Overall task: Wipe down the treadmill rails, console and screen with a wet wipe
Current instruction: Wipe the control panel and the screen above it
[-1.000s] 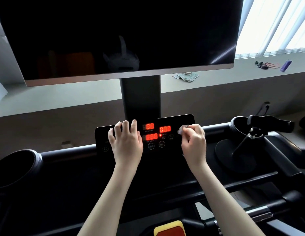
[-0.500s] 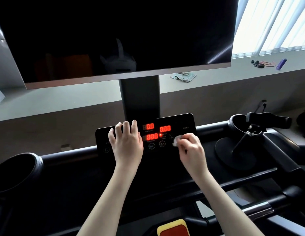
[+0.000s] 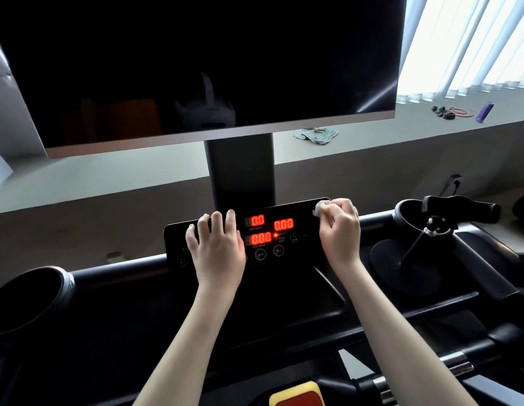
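Observation:
The black treadmill console (image 3: 298, 212) with red lit digits sits below a large dark screen (image 3: 213, 65) on a grey post. My left hand (image 3: 215, 247) rests flat on the console's left part, fingers straight. At the console's upper right corner, my right hand (image 3: 338, 232) pinches a small bunched white wet wipe (image 3: 319, 208) against the panel. Black rails (image 3: 117, 273) run left and right of the console.
Round black cup holders sit at the left (image 3: 29, 303) and right (image 3: 407, 212). A small tripod stand (image 3: 424, 244) stands on the right tray. On the sill behind lie a crumpled cloth (image 3: 316, 135) and a purple object (image 3: 484, 112). A yellow-red safety key (image 3: 297, 394) shows below.
My right hand has moved the wipe from the console's lower middle-right up and rightward to the upper right corner. My left hand has stayed in place.

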